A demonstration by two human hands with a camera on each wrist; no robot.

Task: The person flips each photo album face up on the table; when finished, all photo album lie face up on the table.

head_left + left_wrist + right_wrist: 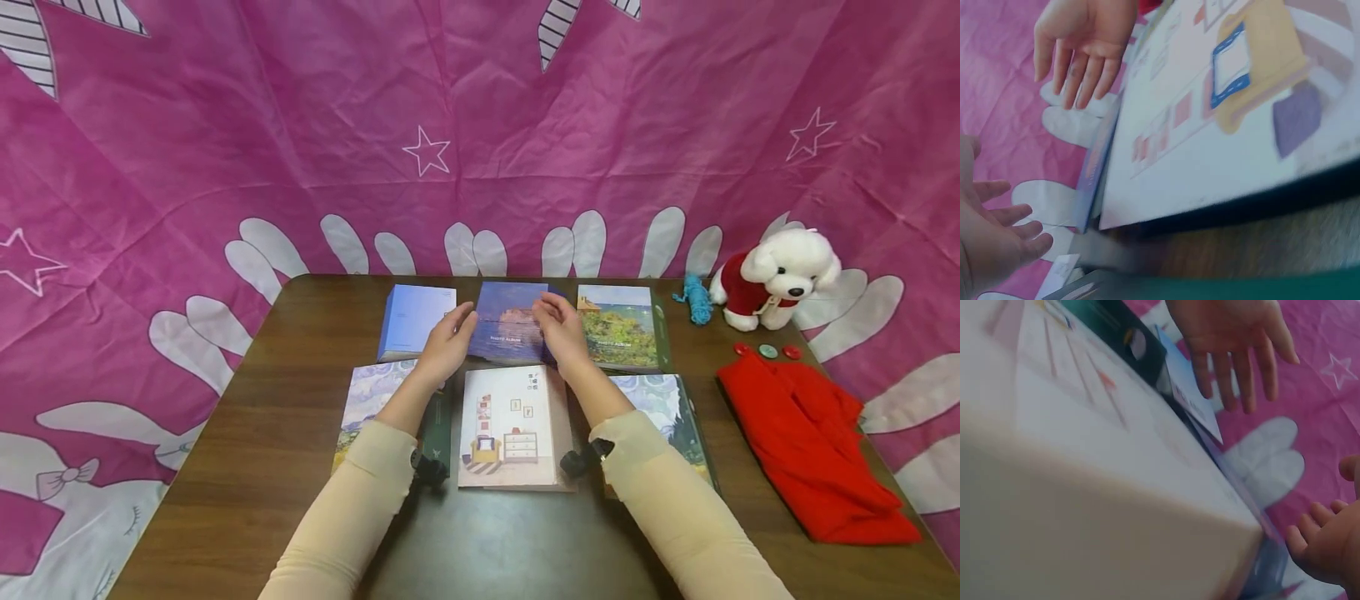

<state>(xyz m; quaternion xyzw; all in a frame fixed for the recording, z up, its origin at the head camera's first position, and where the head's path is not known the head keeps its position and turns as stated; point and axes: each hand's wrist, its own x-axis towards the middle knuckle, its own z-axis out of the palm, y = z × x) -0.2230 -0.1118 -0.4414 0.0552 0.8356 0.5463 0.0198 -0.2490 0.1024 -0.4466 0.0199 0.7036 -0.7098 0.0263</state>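
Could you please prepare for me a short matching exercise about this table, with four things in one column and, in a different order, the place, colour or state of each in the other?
Things:
1. purple album
2. white album
3. yarn
4. toy dog

Descriptions:
a. blue, beside the toy dog
b. dressed in red
c. between the left hand and the right hand in the head view
d. yellow armchair on the cover

Pairs: 1-c, 2-d, 3-a, 4-b
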